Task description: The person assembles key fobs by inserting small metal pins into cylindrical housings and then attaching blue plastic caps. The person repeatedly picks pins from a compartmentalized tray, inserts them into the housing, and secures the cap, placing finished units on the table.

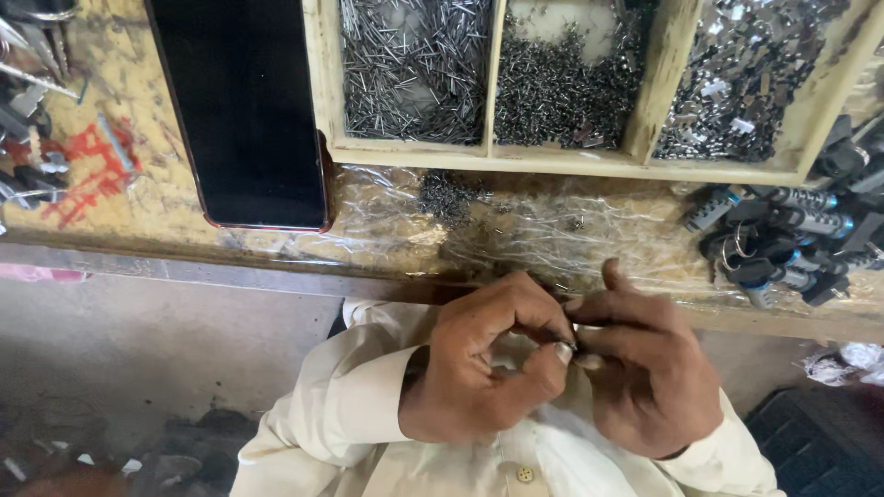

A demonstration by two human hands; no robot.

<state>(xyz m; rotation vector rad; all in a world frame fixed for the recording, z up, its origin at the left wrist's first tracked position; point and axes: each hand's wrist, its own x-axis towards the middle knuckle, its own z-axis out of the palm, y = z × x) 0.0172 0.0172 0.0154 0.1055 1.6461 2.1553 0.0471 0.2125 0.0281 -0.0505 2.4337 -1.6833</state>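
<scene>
Fingers point(564, 350) of both the left hand point(479, 368) and right hand point(645, 377) are pinched together on a tiny dark metal part point(573, 347), held over the lap just below the table point(184, 184) edge; so small a piece could easily slip and drop to the floor. Above, a wooden tray point(324, 83) holds thin pins point(414, 64), short dark screws point(552, 87) and shiny clips point(737, 74) in separate compartments.

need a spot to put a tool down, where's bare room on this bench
Free: the plastic-covered strip between the wooden tray and the bench edge, right of the phone. A small pile of bits sits there. Crowded: keys at right, metal parts at left.
</scene>
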